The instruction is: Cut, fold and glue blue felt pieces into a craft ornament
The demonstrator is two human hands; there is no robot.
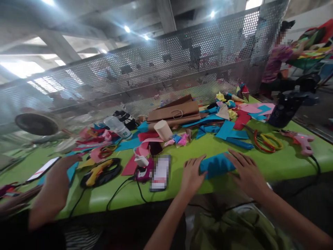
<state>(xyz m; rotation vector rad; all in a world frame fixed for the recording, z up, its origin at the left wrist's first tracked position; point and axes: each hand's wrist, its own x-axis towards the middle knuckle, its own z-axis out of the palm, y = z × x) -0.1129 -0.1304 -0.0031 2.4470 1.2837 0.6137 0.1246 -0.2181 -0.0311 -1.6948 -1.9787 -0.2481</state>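
Blue paper piece, rolled or folded, lies on the green tabletop close to its front edge, squarely between the two hands I'm monitoring. Long axis runs side to side, right end a touch farther from the body. Left hand is at the left end: fingers at the far side, thumb along the near edge. Right hand is at the right end, fingers spread, index tip by the far corner. I'd call neither hand nearer; they flank it about evenly, one per end. Both seem in contact, but whether they clamp, pinch or just steady it, I can't tell.

Going outward: blue strips just beyond, red-and-yellow-handled scissors and pink glue gun past the right hand. Phone just left of the left hand, then yellow glue gun, then another person's arm. White cylinder and brown wrapping sit farther back.

Hard to read for me: the blue piece's underside and ends are covered by palms and fingers, so no idea if it's hollow. Right thumb mostly hidden. Phone screen pixelated. Co-worker's arm cut off low left; far left edge smeared.
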